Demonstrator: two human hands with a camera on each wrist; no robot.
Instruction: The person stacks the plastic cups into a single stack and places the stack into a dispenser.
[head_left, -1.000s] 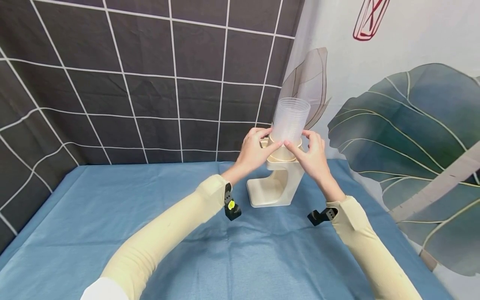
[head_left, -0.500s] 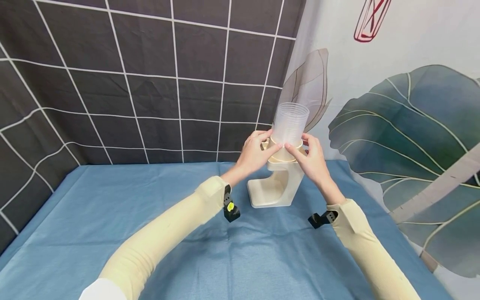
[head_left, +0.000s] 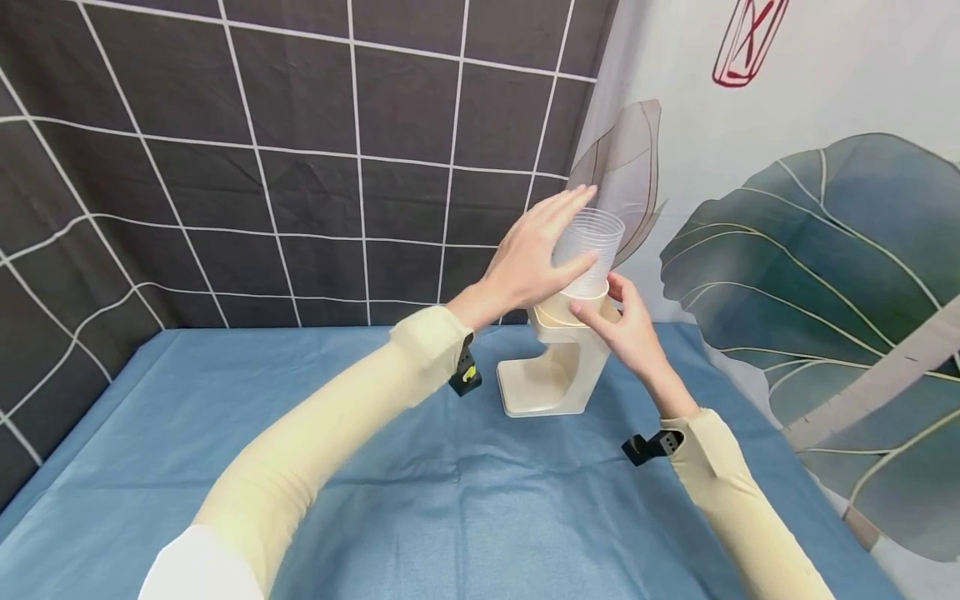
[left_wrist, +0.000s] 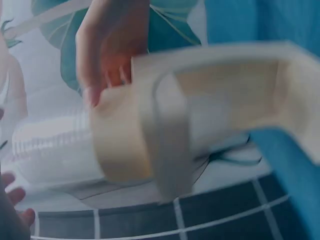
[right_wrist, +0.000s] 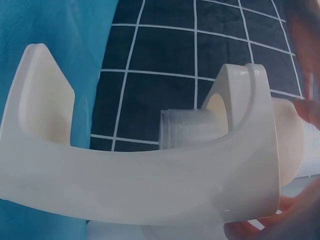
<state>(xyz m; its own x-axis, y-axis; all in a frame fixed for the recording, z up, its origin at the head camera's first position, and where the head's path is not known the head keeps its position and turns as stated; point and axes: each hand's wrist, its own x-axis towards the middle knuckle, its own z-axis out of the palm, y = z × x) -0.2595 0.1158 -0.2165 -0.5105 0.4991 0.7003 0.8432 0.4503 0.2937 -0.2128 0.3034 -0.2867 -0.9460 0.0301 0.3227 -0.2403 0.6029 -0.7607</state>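
A stack of clear plastic cups [head_left: 602, 236] stands upright in the beige collar [left_wrist: 120, 132] of a cream cup dispenser [head_left: 588, 371]. My left hand [head_left: 528, 254] is beside the upper part of the stack, fingers straight and thumb across its front; I cannot tell whether it touches the cups. Lower down, my right hand [head_left: 632, 332] holds the collar from the right, its thumb at the front and fingers behind. Beneath the dispenser's head, the right wrist view shows the end of a clear cup [right_wrist: 182, 130] sticking out.
The dispenser stands on a blue cloth [head_left: 390, 508] near the table's back edge. Behind it hangs a dark cloth with a white grid [head_left: 300, 192]. A pale curtain with large leaf prints [head_left: 810, 250] hangs close on the right.
My left hand has let go of the collar and risen to the side of the cups. The stack sits slightly lower in the dispenser than a second ago. My right hand stays at the collar.
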